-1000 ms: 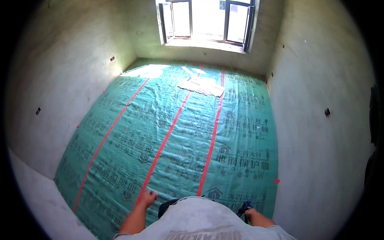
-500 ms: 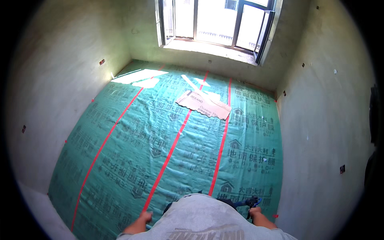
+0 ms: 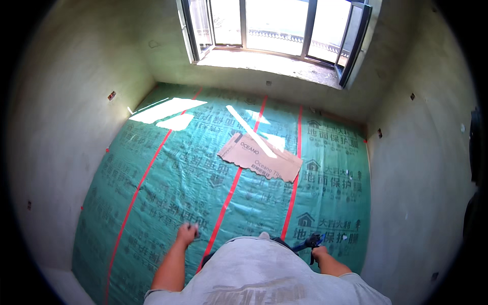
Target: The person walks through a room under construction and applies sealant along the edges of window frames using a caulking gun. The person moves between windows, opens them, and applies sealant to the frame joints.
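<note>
My left hand (image 3: 187, 232) swings out ahead of my body, its fingers curled closed, with nothing showing in it. It hangs over the green floor film (image 3: 162, 195), apart from it. At my right side, my right hand (image 3: 319, 251) is wrapped around a dark tool with blue parts (image 3: 312, 240). The tool's long body points back toward my waist, where my shirt hides part of it, so its exact kind is unclear. Farther ahead on the film lies a flat, torn-edged piece of brown cardboard (image 3: 259, 158).
Red tape strips (image 3: 233, 185) run lengthwise along the film. Beyond the cardboard, an open window (image 3: 274, 30) stands above a rough sill (image 3: 274, 66). Bare plaster walls with small electrical boxes (image 3: 112, 95) rise on both sides. Sunlight patches fall on the far floor.
The window and cardboard appear nearer and lower. My left hand has swung forward, farther out from my body. My right hand still grips the tool, now slightly farther forward.
</note>
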### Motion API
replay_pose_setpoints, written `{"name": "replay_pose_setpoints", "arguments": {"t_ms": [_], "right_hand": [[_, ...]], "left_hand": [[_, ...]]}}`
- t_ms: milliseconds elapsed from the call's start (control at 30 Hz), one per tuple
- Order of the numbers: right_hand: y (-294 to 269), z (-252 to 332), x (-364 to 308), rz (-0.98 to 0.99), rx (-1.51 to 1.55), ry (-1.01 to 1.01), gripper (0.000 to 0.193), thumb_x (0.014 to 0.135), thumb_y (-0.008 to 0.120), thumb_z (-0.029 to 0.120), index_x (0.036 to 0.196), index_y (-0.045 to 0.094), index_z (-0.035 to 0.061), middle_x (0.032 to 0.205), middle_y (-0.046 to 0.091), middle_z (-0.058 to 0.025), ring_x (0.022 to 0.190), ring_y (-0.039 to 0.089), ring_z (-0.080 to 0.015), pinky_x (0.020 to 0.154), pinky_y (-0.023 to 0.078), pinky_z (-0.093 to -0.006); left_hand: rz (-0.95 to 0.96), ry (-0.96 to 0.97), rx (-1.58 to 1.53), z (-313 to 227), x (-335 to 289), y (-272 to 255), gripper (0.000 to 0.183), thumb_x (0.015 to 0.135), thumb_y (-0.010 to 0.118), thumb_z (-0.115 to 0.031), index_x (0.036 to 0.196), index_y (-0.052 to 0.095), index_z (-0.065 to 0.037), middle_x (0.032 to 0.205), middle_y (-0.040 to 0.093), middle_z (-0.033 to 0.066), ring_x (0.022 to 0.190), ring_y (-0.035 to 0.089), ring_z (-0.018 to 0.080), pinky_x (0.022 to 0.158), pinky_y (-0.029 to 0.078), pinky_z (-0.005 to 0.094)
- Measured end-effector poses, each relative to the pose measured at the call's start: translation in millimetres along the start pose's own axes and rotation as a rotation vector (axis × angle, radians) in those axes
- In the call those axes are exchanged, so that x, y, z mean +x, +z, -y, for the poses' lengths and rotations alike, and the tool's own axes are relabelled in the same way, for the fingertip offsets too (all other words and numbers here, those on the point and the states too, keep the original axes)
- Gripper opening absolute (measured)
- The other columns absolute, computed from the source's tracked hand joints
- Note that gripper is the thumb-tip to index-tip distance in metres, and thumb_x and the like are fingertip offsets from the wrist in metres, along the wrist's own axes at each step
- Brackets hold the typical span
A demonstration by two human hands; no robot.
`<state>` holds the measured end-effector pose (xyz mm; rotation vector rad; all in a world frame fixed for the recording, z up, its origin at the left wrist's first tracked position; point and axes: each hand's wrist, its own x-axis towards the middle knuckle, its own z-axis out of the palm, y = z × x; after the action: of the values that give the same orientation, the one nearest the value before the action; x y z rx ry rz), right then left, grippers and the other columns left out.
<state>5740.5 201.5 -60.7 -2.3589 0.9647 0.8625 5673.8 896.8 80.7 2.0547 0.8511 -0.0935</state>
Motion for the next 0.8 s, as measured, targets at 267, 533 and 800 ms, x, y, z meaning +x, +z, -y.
{"name": "replay_pose_setpoints", "arguments": {"t_ms": [267, 533, 800], "right_hand": [[-110.5, 322.1, 110.8, 0.115, -0.486, -0.212, 0.033, 0.082, 0.068, 0.027, 0.100, 0.076, 0.0002, 0.107, 0.074, -0.0238, 0.097, 0.073, -0.0401, 0.081, 0.059, -0.0430], [-133.2, 594.6, 156.3, -0.149, -0.122, -0.119, 0.031, 0.085, 0.068, 0.019, 0.105, 0.075, -0.0023, 0.110, 0.074, -0.0253, 0.104, 0.073, -0.0394, 0.089, 0.058, -0.0469], [-171.7, 848.5, 246.8, -0.149, 0.100, -0.288, 0.034, 0.079, 0.079, 0.027, 0.102, 0.075, 0.0022, 0.104, 0.075, -0.0238, 0.103, 0.072, -0.0402, 0.087, 0.058, -0.0470]], "left_hand": [[0.360, -0.831, 0.312, 51.3, 61.1, 18.8, 0.038, 0.091, 0.066, -0.042, 0.092, 0.075, -0.005, 0.088, 0.075, 0.0168, 0.080, 0.072, 0.0301, 0.073, 0.056, 0.0460], [0.684, -0.244, 0.789, -30.8, 403.2, -5.6, 0.033, 0.095, 0.054, -0.032, 0.101, 0.079, -0.011, 0.094, 0.077, 0.0176, 0.087, 0.074, 0.0328, 0.083, 0.057, 0.0463], [-0.053, 0.071, -0.496, -400.9, 817.9, -86.2, 0.030, 0.101, 0.055, -0.022, 0.079, 0.062, -0.004, 0.069, 0.066, 0.0083, 0.062, 0.060, 0.0164, 0.060, 0.050, 0.0340]]}}
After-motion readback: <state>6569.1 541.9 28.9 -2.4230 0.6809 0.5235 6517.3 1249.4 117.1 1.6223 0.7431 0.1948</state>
